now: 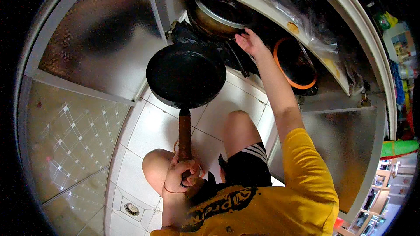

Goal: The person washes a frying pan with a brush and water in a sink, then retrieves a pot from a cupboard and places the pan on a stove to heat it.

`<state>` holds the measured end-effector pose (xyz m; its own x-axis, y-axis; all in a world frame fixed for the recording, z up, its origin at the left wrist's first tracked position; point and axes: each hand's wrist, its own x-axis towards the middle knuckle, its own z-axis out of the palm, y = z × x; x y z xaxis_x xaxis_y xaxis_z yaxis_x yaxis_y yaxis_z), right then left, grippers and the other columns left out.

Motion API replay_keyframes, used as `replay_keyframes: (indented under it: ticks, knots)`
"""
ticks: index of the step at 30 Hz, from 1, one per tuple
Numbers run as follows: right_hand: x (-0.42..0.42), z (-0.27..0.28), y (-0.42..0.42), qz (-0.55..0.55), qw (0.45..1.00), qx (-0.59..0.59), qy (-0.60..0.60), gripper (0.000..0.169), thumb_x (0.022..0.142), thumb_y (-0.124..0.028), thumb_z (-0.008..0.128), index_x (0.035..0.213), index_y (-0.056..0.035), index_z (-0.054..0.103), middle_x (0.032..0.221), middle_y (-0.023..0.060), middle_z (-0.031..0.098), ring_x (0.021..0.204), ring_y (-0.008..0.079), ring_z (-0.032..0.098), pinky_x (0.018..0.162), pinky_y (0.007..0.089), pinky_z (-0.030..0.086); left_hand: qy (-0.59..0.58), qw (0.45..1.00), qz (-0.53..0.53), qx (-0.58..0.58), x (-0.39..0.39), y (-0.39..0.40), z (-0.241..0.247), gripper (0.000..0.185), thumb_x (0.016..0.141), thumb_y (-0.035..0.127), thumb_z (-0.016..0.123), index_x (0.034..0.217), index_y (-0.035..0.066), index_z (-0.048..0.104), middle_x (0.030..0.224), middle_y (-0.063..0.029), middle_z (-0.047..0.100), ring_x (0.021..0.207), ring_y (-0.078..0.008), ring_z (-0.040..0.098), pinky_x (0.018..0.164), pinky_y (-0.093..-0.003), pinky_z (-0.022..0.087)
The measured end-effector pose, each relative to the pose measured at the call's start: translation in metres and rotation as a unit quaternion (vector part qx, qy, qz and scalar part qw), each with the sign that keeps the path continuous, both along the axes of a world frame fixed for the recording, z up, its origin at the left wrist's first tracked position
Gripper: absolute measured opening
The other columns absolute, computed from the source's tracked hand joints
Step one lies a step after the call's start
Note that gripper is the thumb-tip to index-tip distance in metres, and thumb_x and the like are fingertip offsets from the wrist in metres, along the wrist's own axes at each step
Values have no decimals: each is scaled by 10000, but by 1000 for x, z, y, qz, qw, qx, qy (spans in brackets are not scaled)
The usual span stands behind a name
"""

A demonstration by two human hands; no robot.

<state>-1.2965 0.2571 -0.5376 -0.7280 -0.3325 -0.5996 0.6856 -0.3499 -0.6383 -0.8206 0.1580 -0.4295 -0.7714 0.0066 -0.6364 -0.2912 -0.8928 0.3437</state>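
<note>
My left hand (187, 175) is closed around the end of the brown handle of a black frying pan (186, 73), which is held above the tiled floor in front of an open low cabinet. My right hand (250, 42) reaches into the cabinet with its fingers apart. Its fingertips are at the lower right edge of a stack of round cookware (216, 19) with a silver rim; whether they touch it cannot be told. Beneath that stack lie black plastic bags (188, 34) and a dark handle (241, 62).
Right of my right forearm, an orange-rimmed dark pan or lid (295, 62) lies in the cabinet. A white shelf (323, 50) with clear plastic bags runs above it. Frosted cabinet doors (108, 39) stand at both sides. My bent knees are below, and a floor drain (132, 209) is at lower left.
</note>
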Motion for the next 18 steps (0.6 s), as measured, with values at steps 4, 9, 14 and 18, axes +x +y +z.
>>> replay_keyframes:
  ticks: [4, 9, 14, 18]
  knots:
    - [-27, 5, -45, -134, 991, 14, -18, 548, 763, -185, 627, 1180, 6, 327, 1200, 212, 349, 961, 431, 477, 787, 500, 473, 14, 999, -7, 43, 3, -1, 3, 216, 694, -39, 440, 882, 57, 394, 558, -89, 427, 339, -116, 336, 285, -194, 222]
    - [-37, 9, -58, -165, 986, -17, -13, 339, 776, -121, 598, 1065, 2, 472, 1149, 193, 389, 897, 418, 483, 683, 450, 533, 14, 1000, 11, 25, 11, 1, 10, 255, 677, -48, 437, 906, 50, 386, 547, -106, 422, 328, -120, 327, 283, -193, 231]
    - [-57, 12, -35, -175, 977, 15, 123, 211, 795, -150, 571, 969, -34, 547, 997, 119, 504, 854, 302, 520, 616, 387, 551, 59, 998, 10, 29, 13, 0, 15, 275, 680, -36, 446, 937, 44, 388, 579, -101, 433, 327, -114, 330, 276, -200, 237]
    - [-67, 37, 1, -163, 960, 91, 208, 262, 824, -235, 518, 1029, -73, 497, 952, 110, 552, 780, 267, 565, 600, 358, 547, 102, 994, 25, 2, 14, -2, 12, 325, 699, -22, 423, 1018, 41, 443, 549, -80, 413, 312, -107, 325, 260, -206, 209]
